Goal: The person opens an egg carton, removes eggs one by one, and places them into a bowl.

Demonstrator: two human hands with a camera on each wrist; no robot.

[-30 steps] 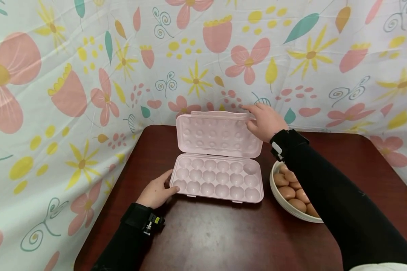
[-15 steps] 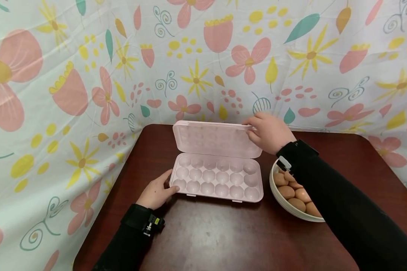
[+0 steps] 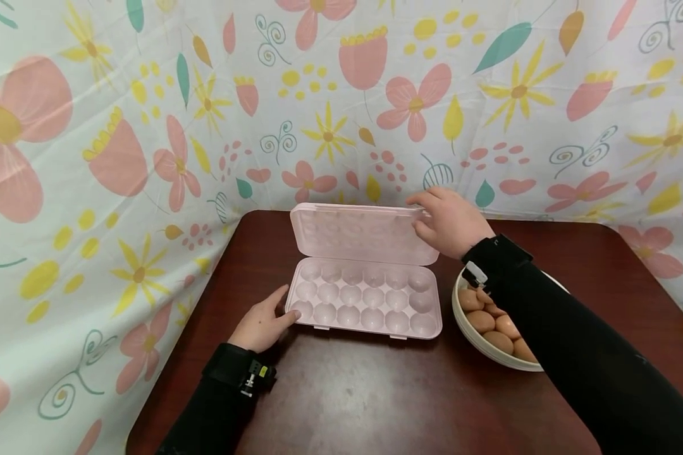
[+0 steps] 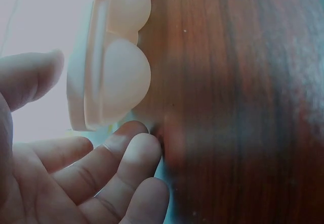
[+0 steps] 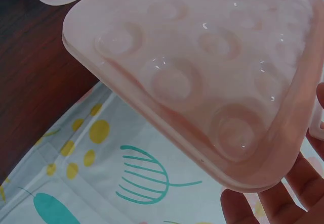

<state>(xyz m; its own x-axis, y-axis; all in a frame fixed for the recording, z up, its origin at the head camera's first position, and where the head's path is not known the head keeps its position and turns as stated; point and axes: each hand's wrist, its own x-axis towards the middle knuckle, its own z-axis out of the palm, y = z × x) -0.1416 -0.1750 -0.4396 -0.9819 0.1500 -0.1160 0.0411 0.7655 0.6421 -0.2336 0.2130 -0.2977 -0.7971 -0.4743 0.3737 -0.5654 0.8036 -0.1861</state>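
A pale pink plastic egg box lies unfolded, its base [image 3: 350, 296] showing rows of round hollows with no eggs in them. Behind the base the lid [image 3: 364, 235] stands raised on its hinge. My left hand [image 3: 262, 325] holds the base's front left corner, thumb on the rim; in the left wrist view its fingers [image 4: 139, 155] lie along the end and below. At the lid's top right corner, my right hand [image 3: 454, 218] grips with the thumb in front; the right wrist view shows fingers [image 5: 283, 198] behind the lid's edge. Brown eggs [image 3: 481, 321] fill a bowl.
The cream bowl [image 3: 461, 322] stands right of the egg box, partly hidden under my right forearm [image 3: 569, 354]. Everything sits on a dark red-brown wooden table [image 3: 341, 392]. A flowered cloth [image 3: 341, 95] hangs behind the table and along its left side.
A second ago the lid's top edge stood higher in the head view; the lid has since swung, and the right hand went slightly down and right with it. The left hand stays in place.
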